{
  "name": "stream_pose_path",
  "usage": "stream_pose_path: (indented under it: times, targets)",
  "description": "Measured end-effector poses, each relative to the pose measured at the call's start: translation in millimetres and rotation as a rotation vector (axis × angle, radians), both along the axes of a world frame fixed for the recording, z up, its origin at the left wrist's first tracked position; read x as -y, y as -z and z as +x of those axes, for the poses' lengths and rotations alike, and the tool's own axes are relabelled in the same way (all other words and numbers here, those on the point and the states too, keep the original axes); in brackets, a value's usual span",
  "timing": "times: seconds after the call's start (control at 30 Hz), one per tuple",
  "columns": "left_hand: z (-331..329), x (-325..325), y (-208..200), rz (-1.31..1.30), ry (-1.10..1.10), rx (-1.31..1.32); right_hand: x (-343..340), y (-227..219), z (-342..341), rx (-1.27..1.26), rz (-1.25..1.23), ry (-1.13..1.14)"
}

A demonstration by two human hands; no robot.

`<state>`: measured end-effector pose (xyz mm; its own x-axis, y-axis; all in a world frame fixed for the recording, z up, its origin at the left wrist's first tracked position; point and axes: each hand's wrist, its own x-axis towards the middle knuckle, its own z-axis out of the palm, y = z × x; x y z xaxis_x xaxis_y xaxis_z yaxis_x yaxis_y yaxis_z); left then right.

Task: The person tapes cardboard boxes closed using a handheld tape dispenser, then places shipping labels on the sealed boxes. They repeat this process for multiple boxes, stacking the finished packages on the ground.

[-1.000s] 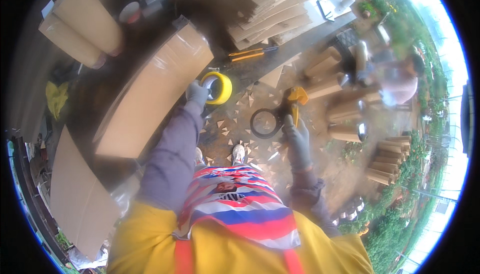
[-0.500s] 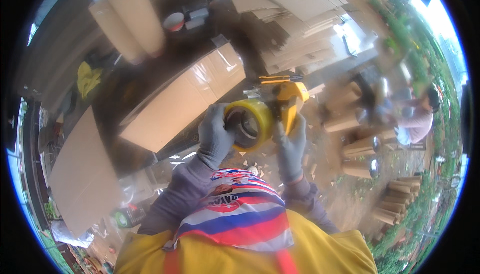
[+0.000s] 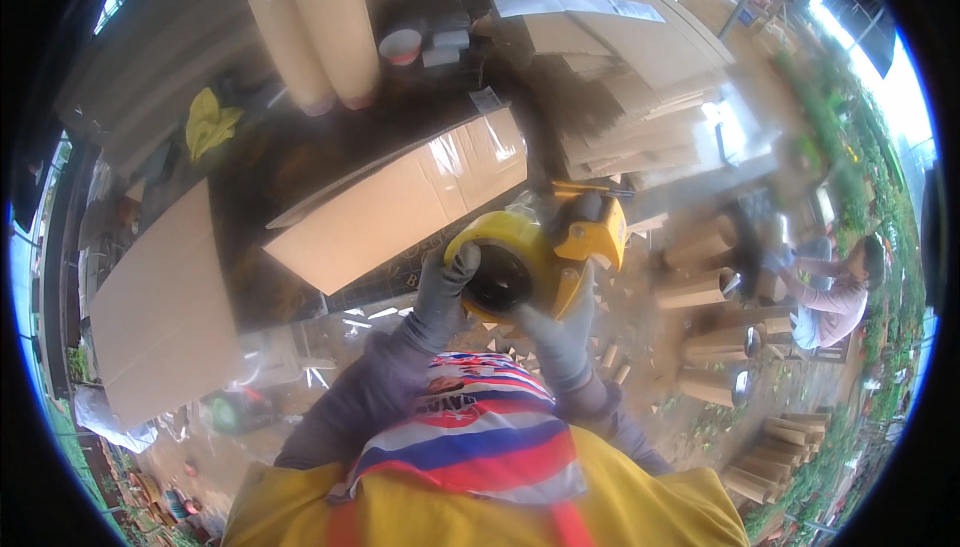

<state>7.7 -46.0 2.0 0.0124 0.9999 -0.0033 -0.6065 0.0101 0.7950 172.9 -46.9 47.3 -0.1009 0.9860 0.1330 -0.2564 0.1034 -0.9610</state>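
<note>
My left hand (image 3: pixel 440 289), in a grey glove, is closed on the left rim of a wide roll of yellow tape (image 3: pixel 522 237). The roll's dark, hollow core faces me. Just to its right is a yellow tape dispenser (image 3: pixel 595 237), whose lower part lies in my grey-gloved right hand (image 3: pixel 562 345). Roll and dispenser touch or overlap; whether the roll is seated on it I cannot tell. Beyond my hands, a long cardboard box (image 3: pixel 400 209) with shiny clear tape across its right part lies on a dark table (image 3: pixel 270 172).
Stacked flat cardboard (image 3: pixel 620 77) lies at the far right of the table, with two upright cardboard tubes (image 3: pixel 330 27) at the back. A cardboard sheet (image 3: pixel 165 307) leans at left. On the right, a person (image 3: pixel 835 297) sits near several cardboard tubes (image 3: pixel 720 342).
The roll and dispenser have come slightly lower and turned, and my right hand has shifted left beneath them. The view has swung, moving the table and box right in the picture.
</note>
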Motion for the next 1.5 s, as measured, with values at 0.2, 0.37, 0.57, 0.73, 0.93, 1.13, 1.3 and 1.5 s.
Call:
stream_pose_path:
  times: [0.2,0.37,0.57,0.73,0.93,1.13,1.3,1.5]
  targets:
    - [-3.8,-8.7,-10.5,0.120,0.085,0.157,16.9,-23.0,4.0,-0.265,-0.171,-0.361]
    - [-40.1,-18.4,-60.0,0.276,0.216,-0.198,11.2,-20.6,17.6,0.100,0.186,-0.247]
    - [-56.8,-21.7,-107.4,0.626,0.137,-1.035,-9.9,-5.0,18.2,0.487,0.728,-0.152]
    - [-32.0,-5.4,-103.4,0.706,-0.176,-0.967,-4.4,2.9,17.7,0.620,0.534,-0.098]
    - [-32.1,15.1,-102.8,0.800,-0.275,-1.073,-12.3,19.8,8.9,0.459,0.473,-0.186]
    - [-37.7,26.7,-78.5,0.488,-0.478,-0.974,-2.1,7.7,19.9,0.822,0.552,-0.148]
    - [-51.9,22.5,-5.7,-0.154,-0.413,-0.649,31.2,-10.3,29.1,0.828,0.837,-0.332]
    - [-90.0,62.5,74.4,-0.240,-0.424,-0.534,51.7,1.3,6.1,0.900,0.908,-0.348]
